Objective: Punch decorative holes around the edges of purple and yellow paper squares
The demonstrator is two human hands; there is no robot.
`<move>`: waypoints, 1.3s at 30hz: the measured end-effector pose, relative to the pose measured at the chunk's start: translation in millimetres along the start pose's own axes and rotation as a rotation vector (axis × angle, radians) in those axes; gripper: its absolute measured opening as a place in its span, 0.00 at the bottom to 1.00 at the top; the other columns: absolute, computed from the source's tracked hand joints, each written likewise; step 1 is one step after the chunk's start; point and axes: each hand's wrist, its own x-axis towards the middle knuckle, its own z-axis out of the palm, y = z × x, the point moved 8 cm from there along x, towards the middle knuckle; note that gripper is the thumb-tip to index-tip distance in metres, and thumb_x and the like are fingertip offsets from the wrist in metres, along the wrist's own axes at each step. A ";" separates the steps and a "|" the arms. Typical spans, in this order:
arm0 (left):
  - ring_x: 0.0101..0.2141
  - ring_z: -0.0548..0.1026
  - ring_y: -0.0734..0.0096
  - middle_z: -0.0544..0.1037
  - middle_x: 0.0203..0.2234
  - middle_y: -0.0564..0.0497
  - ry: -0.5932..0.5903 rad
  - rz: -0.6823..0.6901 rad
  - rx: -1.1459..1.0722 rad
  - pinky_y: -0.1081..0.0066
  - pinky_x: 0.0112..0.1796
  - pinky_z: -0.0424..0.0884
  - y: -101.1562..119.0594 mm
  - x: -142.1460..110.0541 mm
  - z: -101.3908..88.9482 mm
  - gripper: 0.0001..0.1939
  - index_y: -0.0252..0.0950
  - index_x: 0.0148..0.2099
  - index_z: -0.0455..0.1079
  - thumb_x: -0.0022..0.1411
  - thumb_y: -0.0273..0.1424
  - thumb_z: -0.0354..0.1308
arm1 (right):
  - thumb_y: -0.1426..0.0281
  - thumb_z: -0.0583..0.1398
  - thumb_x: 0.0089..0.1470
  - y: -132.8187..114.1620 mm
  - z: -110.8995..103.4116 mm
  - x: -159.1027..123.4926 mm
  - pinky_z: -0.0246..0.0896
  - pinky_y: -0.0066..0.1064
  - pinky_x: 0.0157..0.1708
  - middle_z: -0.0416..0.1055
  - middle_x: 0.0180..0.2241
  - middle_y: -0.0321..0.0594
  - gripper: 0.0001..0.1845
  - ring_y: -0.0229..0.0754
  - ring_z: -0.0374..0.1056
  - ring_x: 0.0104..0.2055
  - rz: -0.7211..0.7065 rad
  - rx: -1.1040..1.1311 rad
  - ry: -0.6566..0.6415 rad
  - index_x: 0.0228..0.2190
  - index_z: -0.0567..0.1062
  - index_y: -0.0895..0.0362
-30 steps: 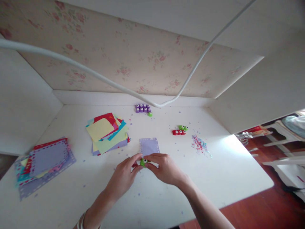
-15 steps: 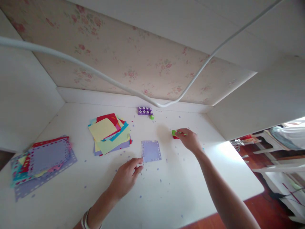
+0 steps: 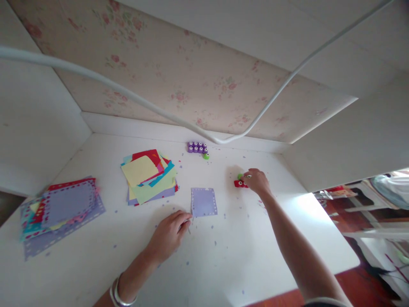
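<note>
A small purple paper square (image 3: 203, 202) with punched edges lies in the middle of the white table (image 3: 96, 264). My left hand (image 3: 168, 235) rests on the table, its fingertips pinched at the near left corner of that paper. My right hand (image 3: 256, 181) is stretched out to the back right, fingers curled over small green punches (image 3: 240, 176) beside the red punches (image 3: 239, 183). Whether it still grips a green punch is hidden by the fingers.
A loose stack of coloured paper (image 3: 147, 175) lies left of centre. A pile of punched sheets (image 3: 60, 213) sits at the far left. Purple punches (image 3: 197, 147) stand by the back wall. Paper bits are scattered around. A white cable (image 3: 179, 121) hangs across the view.
My right hand left the purple paper, carried the green punch to the back right and set down by the red punches. My left hand stayed at the paper's corner.
</note>
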 end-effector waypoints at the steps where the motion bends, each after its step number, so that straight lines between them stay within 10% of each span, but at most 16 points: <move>1: 0.40 0.76 0.68 0.79 0.39 0.50 0.003 -0.005 -0.007 0.67 0.44 0.73 -0.1 0.1 -0.1 0.10 0.40 0.46 0.71 0.69 0.31 0.49 | 0.61 0.61 0.50 0.0 -3.6 -0.3 0.60 0.40 0.51 0.74 0.49 0.50 0.15 0.52 0.69 0.51 0.004 0.002 0.015 0.34 0.83 0.57; 7: 0.34 0.76 0.71 0.78 0.36 0.51 0.005 -0.045 -0.024 0.71 0.37 0.73 8.0 25.9 -10.8 0.11 0.39 0.43 0.73 0.69 0.32 0.49 | 0.57 0.56 0.57 -27.8 -26.9 -47.5 0.65 0.37 0.44 0.77 0.41 0.43 0.18 0.47 0.73 0.42 -0.028 0.306 0.147 0.37 0.80 0.54; 14: 0.47 0.75 0.65 0.75 0.49 0.45 0.025 0.143 0.462 0.67 0.48 0.71 30.6 156.1 -15.0 0.14 0.35 0.52 0.70 0.67 0.25 0.49 | 0.57 0.58 0.58 -106.8 28.8 -131.4 0.67 0.40 0.41 0.75 0.43 0.46 0.20 0.48 0.71 0.39 -0.128 0.468 -0.039 0.46 0.75 0.55; 21: 0.55 0.68 0.58 0.72 0.54 0.39 -0.090 0.227 0.642 0.58 0.55 0.63 18.8 241.9 8.5 0.24 0.32 0.58 0.66 0.62 0.14 0.45 | 0.66 0.68 0.46 -124.4 51.3 -133.0 0.63 0.47 0.49 0.70 0.48 0.52 0.38 0.57 0.67 0.49 -0.102 0.362 -0.119 0.58 0.65 0.55; 25: 0.51 0.70 0.55 0.74 0.48 0.36 -0.140 0.214 0.705 0.58 0.51 0.66 12.2 245.6 14.0 0.20 0.29 0.50 0.71 0.64 0.15 0.43 | 0.70 0.69 0.41 -111.7 56.0 -125.0 0.65 0.40 0.43 0.73 0.39 0.45 0.40 0.50 0.71 0.41 -0.079 0.401 -0.285 0.57 0.66 0.56; 32: 0.42 0.76 0.57 0.74 0.42 0.37 -0.189 0.135 0.708 0.62 0.44 0.71 4.8 217.1 3.1 0.10 0.29 0.41 0.74 0.61 0.20 0.52 | 0.70 0.65 0.46 -97.6 46.6 -122.9 0.61 0.30 0.32 0.72 0.32 0.40 0.05 0.40 0.68 0.32 -0.145 0.497 -0.280 0.25 0.74 0.57; 39: 0.41 0.78 0.64 0.78 0.41 0.47 -0.120 0.086 0.540 0.65 0.45 0.73 3.1 123.3 -5.2 0.10 0.37 0.46 0.73 0.62 0.28 0.57 | 0.53 0.59 0.54 -69.3 60.6 -130.8 0.59 0.27 0.18 0.69 0.20 0.33 0.18 0.37 0.64 0.20 0.201 1.138 -0.284 0.31 0.71 0.56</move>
